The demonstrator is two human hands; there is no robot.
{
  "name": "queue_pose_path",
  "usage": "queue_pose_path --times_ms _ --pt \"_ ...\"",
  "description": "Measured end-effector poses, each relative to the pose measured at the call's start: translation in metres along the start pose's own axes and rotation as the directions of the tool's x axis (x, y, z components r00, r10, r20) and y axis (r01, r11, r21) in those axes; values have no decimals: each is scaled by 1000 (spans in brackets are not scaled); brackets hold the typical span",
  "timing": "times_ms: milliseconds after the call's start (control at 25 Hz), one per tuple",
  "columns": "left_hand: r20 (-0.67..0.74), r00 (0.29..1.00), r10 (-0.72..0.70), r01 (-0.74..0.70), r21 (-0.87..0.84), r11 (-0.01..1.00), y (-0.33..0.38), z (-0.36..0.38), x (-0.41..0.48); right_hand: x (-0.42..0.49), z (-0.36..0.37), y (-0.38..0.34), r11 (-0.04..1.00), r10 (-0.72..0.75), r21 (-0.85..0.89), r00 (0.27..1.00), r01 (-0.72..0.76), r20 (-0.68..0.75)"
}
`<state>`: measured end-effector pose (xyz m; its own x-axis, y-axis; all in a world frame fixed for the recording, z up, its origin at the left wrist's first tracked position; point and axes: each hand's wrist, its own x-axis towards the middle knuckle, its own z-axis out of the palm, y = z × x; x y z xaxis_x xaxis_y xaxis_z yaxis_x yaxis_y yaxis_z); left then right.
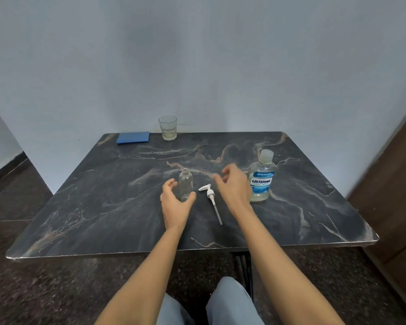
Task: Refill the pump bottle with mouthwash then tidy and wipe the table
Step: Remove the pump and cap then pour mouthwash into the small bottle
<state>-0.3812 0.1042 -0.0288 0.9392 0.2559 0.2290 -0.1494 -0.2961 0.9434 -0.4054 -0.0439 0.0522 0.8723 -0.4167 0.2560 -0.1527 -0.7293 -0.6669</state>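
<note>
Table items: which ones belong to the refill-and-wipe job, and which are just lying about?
Belong to the job:
clear bottle, open, by the left hand
pump, lying flat
mouthwash bottle, capped, near the right hand
blue cloth

Lying about:
glass, its role unclear

Glossy dark marble-look table [127,207]. Clear glass tumbler [167,127], clear pump bottle [186,186]. White plastic pump head [210,194], matt blue cloth [133,137].

A dark table [103,207] holds a small clear bottle [186,186], standing up with no top. The left hand [174,202] curls around it, open. The white pump [211,200] lies just beside it. The right hand [232,186] is open near the mouthwash [261,178]. A glass [167,127] and a blue cloth [133,137] sit at the back.
</note>
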Motion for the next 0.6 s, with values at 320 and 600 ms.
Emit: queue_pose_path --times_ms 320,600 --pt "112 954 278 -270 -86 959 66 49 -49 44 -112 -1 911 -37 -407 971 -65 -237" --pt "475 879 -39 85 -76 993 92 116 -35 79 -95 -6 684 102 -728 994 -39 43"
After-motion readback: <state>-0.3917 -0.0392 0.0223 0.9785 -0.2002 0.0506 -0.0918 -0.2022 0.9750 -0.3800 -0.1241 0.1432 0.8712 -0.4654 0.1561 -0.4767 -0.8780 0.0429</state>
